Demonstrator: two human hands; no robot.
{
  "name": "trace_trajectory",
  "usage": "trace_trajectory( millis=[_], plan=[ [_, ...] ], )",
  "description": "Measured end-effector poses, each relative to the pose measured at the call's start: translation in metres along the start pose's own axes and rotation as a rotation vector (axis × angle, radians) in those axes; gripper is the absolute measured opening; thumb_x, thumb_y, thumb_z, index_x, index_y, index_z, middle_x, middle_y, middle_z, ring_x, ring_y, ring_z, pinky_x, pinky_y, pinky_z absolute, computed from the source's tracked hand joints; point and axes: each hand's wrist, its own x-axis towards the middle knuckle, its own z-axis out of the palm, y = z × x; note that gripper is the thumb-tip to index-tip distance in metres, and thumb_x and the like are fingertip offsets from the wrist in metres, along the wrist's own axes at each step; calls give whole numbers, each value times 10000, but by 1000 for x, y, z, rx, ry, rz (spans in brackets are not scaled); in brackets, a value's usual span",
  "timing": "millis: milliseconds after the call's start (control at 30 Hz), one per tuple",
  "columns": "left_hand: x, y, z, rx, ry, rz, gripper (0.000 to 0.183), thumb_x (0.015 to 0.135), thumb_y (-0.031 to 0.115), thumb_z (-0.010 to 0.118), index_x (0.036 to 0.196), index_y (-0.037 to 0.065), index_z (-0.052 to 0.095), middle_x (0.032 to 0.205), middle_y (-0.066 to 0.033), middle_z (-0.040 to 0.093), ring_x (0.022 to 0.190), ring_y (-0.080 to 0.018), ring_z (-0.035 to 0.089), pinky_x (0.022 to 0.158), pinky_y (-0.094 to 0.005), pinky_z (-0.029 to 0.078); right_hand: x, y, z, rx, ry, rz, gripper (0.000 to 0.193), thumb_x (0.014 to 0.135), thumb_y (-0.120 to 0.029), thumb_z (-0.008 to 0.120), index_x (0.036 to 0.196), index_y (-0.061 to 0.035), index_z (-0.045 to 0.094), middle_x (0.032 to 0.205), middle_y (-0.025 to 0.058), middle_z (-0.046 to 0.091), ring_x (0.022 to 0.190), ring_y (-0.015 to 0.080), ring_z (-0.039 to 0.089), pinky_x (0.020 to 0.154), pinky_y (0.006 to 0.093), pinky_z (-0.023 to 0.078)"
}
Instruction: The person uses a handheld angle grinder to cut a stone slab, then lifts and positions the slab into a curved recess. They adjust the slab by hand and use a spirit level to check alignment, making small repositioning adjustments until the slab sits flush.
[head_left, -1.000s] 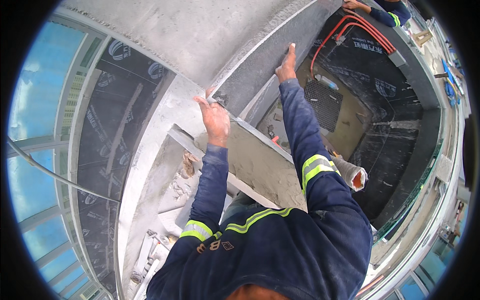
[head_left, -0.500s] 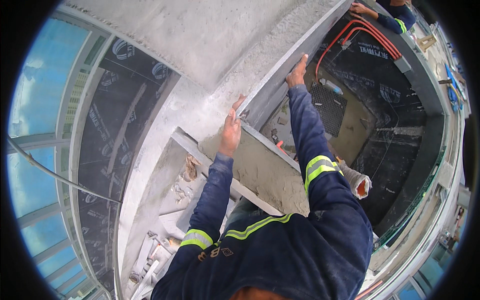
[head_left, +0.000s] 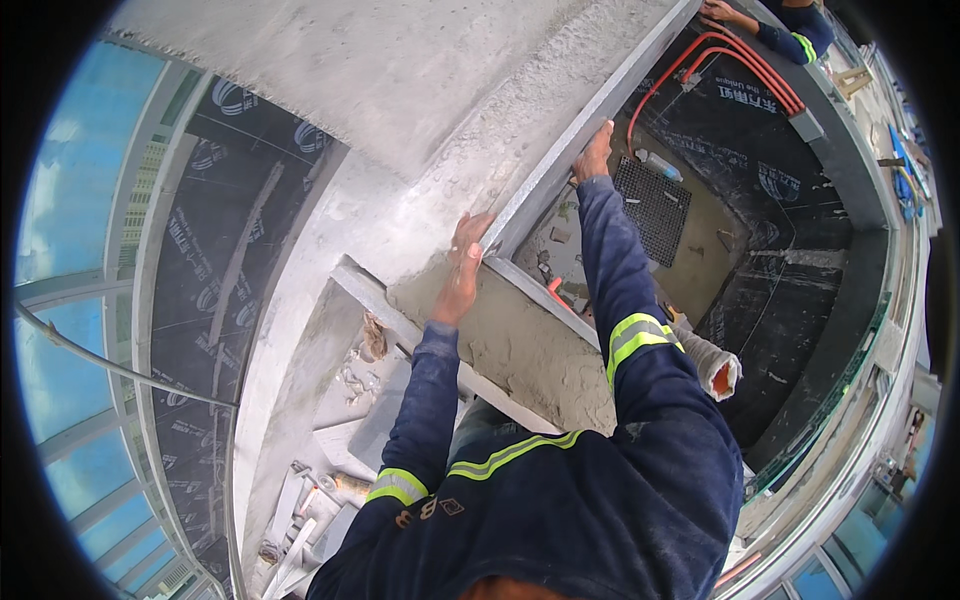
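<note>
On the far left, blue-tinted windows (head_left: 70, 240) curve past a wall covered in dark sheeting (head_left: 215, 260), with a grey cable (head_left: 130, 372) running across both. To the right is a pale concrete ledge (head_left: 345, 215). Near it, tools and offcuts (head_left: 300, 520) lie in a recess, and a crumpled brown scrap (head_left: 374, 338) sits farther up.

In the middle, the left hand (head_left: 460, 272) is partly open, its thumb apart from the fingers, at the near end of a long grey slab (head_left: 560, 160). Whether it presses on the slab I cannot tell. The slab stands on edge, running away toward the far right between the concrete and a dark-lined pit. Rough mortar (head_left: 510, 340) lies on the near side of the left hand and the slab's end.

The right hand (head_left: 594, 155) is open, set against the slab's right face farther along, its fingers not closed round anything.

Farther right, a black grate (head_left: 652, 210) and a clear bottle (head_left: 660, 166) lie on the pit floor, with a wrapped pipe (head_left: 712, 365) nearer. At the far right, a co-worker's hand (head_left: 728, 15) is near the slab's far end, above red conduits (head_left: 735, 52).
</note>
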Motion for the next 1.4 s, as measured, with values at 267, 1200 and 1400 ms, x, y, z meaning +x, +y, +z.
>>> trace_trajectory(
  millis=[267,1200,1400],
  plan=[
    [-14,-21,7,65,142,-120,599,1105,516,325,1354,17,540,1276,-151,507,1255,-290,439,1139,-397,276,6,16,-4,-41,20,50,839,1038,-618,451,1499,82,406,1515,215,494,1312,346,547,1123,443,434],
    [-9,0,-5,299,428,23,391,1012,318,665,1124,-55,685,1072,-193,692,999,-364,664,887,-415,518,12,41,4,-100,178,91,808,1065,-572,406,1451,135,456,1450,253,551,1311,350,559,1109,433,425],
    [-9,-5,1,357,329,70,429,1007,353,665,1121,-61,684,1063,-203,693,1009,-370,661,894,-429,518,37,31,-16,-143,203,135,804,1066,-571,402,1446,135,460,1449,248,553,1306,358,565,1106,444,432]
  ],
)
